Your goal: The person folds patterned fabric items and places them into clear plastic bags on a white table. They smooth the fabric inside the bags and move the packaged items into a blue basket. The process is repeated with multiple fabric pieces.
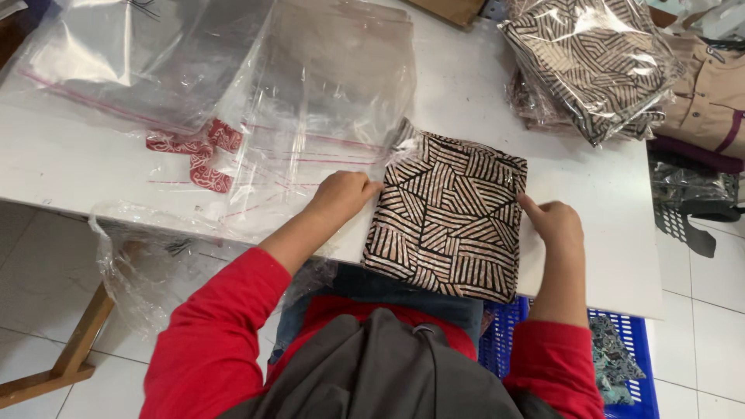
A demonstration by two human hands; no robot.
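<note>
A folded cloth with black and tan stripes lies at the near edge of the white table, partly inside a clear plastic bag. My left hand is closed on the cloth's left edge together with the bag's film. My right hand presses its fingers on the cloth's right edge. Both arms wear red sleeves.
Several clear plastic bags with red strips lie at the table's left. A pile of bagged striped cloths sits at the back right. A blue crate stands on the floor at my right. A wooden table leg is at the left.
</note>
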